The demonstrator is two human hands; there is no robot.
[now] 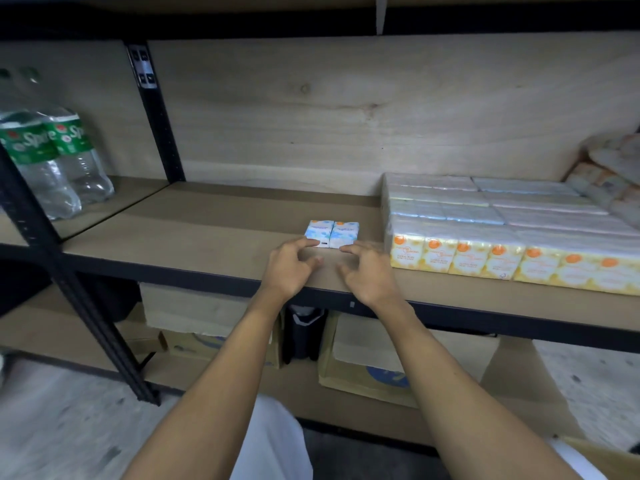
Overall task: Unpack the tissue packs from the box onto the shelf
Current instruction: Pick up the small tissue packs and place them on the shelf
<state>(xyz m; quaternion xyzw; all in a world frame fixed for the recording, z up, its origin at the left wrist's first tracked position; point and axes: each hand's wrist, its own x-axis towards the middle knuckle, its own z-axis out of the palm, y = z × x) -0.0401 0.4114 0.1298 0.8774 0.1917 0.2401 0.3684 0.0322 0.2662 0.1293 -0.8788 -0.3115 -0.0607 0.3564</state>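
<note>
With the two blue tissue packs [331, 233] set side by side near the shelf's [207, 223] front edge, the left hand [290, 266] and right hand [367, 271], both open and empty, should square them flush.

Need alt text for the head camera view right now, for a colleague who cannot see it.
Both hands, left hand and right hand, hover open at two small blue tissue packs lying side by side on the wooden shelf. A block of yellow tissue packs sits to their right, and clear bottles stand far left.
</note>
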